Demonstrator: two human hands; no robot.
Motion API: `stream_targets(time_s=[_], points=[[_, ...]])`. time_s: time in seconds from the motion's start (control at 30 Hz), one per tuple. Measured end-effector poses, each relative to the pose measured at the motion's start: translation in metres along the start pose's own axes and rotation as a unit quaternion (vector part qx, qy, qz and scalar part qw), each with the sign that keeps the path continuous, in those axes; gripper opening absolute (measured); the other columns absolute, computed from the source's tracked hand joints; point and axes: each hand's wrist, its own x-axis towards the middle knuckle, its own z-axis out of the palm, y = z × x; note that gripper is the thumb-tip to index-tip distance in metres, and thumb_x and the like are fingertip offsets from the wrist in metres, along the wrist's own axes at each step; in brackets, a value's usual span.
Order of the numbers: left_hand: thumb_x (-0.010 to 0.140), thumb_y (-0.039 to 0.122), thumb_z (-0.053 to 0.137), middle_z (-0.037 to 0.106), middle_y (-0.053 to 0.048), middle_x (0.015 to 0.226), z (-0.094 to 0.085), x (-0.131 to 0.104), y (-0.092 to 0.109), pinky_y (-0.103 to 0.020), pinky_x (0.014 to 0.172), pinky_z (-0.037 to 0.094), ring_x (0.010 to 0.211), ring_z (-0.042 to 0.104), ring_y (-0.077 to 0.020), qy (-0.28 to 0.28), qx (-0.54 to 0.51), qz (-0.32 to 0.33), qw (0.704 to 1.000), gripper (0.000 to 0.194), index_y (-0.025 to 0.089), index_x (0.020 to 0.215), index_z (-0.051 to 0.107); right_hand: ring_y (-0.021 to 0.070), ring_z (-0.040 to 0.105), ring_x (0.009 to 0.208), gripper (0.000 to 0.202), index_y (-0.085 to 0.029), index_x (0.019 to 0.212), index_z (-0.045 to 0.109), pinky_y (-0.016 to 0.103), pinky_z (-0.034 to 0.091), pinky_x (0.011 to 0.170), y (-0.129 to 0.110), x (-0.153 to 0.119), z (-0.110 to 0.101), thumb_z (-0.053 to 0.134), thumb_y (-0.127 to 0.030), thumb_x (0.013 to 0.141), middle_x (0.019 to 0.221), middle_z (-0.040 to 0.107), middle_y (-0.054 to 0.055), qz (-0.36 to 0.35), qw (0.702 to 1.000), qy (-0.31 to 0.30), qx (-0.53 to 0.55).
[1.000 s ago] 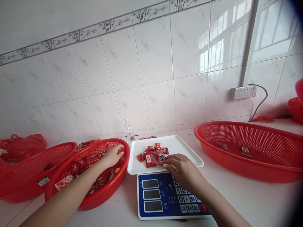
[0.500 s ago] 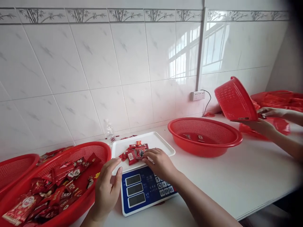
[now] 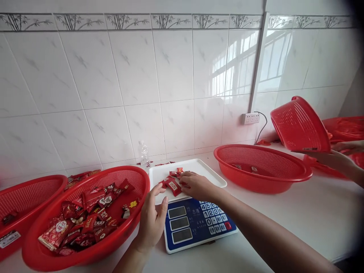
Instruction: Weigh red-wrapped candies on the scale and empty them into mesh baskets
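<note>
Red packets lay on the white tray beside the fingers of the right hand, their hold hidden from me; the left hand gaped wide, and one hasty sweep might have spilled some.

Packets lie on the scale's tray. A packet-filled basket stands left of the scale, another basket to its right.

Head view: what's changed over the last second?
The left hand has moved right, from over the packet-filled basket to the near-left corner of the white tray. The right hand has shifted farther over the tray's packets; any grip is hidden. The tray and scale stayed put.
</note>
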Motion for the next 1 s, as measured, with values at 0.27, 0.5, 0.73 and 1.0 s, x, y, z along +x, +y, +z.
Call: stream_targets(time_s=[0.27, 0.5, 0.73, 1.0], points=[[0.089, 0.032, 0.044, 0.061, -0.009, 0.108, -0.002, -0.001, 0.000, -0.036, 0.084, 0.051, 0.103, 0.059, -0.0208, 0.001, -0.030, -0.027, 0.999, 0.033, 0.023, 0.121, 0.044, 0.0223, 0.060, 0.098, 0.028, -0.023, 0.107, 0.063, 0.034, 0.045, 0.082, 0.025, 0.038, -0.015, 0.043, -0.031, 0.089, 0.109, 0.066, 0.007, 0.085, 0.995, -0.013, -0.041], [0.090, 0.032, 0.043, 0.061, -0.009, 0.108, -0.003, -0.002, 0.003, -0.034, 0.082, 0.051, 0.102, 0.059, -0.0201, -0.005, -0.046, -0.034, 0.998, 0.035, 0.022, 0.124, 0.043, 0.0179, 0.058, 0.093, 0.028, -0.018, 0.112, 0.055, 0.039, 0.050, 0.079, 0.024, 0.080, 0.008, 0.052, -0.033, 0.089, 0.114, 0.057, 0.007, 0.138, 0.984, -0.090, -0.062], [0.089, 0.030, 0.045, 0.061, -0.008, 0.106, -0.003, -0.001, 0.005, -0.036, 0.090, 0.047, 0.104, 0.057, -0.0200, -0.012, -0.040, -0.021, 0.999, 0.030, 0.021, 0.119, 0.046, 0.0198, 0.059, 0.095, 0.024, -0.016, 0.108, 0.058, 0.040, 0.049, 0.080, 0.017, 0.080, 0.008, 0.054, -0.028, 0.087, 0.111, 0.059, 0.008, 0.117, 0.992, -0.030, -0.020], [0.090, 0.029, 0.044, 0.059, -0.008, 0.110, -0.005, -0.001, 0.000, -0.038, 0.091, 0.046, 0.107, 0.055, -0.0195, -0.019, -0.043, -0.035, 0.998, 0.031, 0.021, 0.121, 0.043, 0.0108, 0.062, 0.091, 0.041, -0.029, 0.127, 0.047, 0.022, 0.051, 0.074, -0.037, 0.111, -0.023, 0.048, -0.018, 0.088, 0.121, 0.060, 0.001, -0.012, 0.989, -0.006, 0.148]])
